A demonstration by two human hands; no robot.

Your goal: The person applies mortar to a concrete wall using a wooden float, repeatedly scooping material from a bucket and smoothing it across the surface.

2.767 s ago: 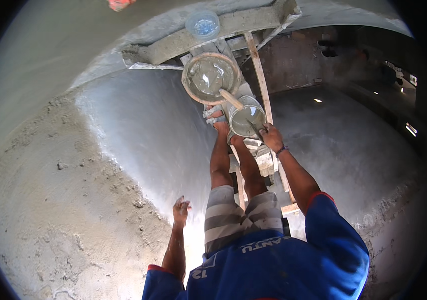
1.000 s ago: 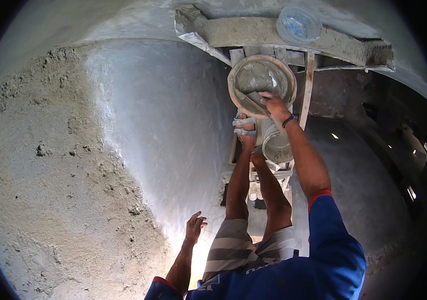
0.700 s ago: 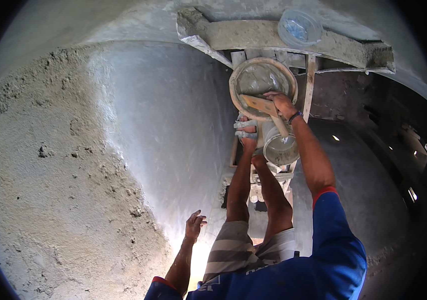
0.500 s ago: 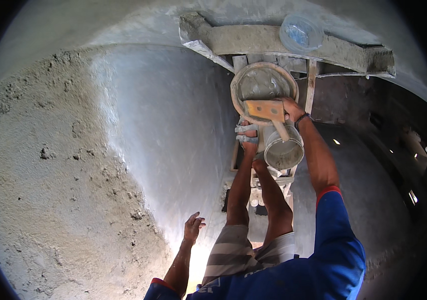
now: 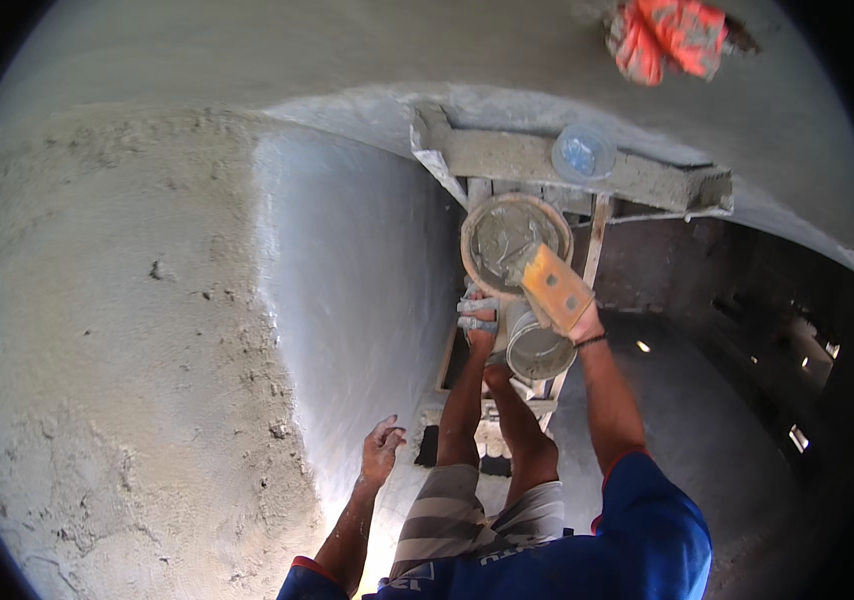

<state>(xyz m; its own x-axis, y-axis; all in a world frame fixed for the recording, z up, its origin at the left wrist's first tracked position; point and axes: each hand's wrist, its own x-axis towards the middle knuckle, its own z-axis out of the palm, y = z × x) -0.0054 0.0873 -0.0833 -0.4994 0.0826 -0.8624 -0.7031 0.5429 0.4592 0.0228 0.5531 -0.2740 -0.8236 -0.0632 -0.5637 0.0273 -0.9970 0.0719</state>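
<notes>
Holding an orange board [image 5: 555, 285] in the right hand [image 5: 589, 325], with the tip over a basin [image 5: 466, 243] of grey mix [image 5: 507, 235], near a bucket [image 5: 519, 325] at half past five from the basin and a clear tub [image 5: 582, 175] at one. Holding the left hand [image 5: 381, 450] half-curled, eight o'clock from the right.

A cement-crusted ledge [image 5: 507, 155] bears a clear plastic tub [image 5: 585, 152] with bluish contents near its middle, with crumpled orange-red material [image 5: 682, 38] beyond its right half, a narrow timber strip [image 5: 599, 228] below its near edge, and a small bright opening [image 5: 799, 438] nearer and well to its right.
</notes>
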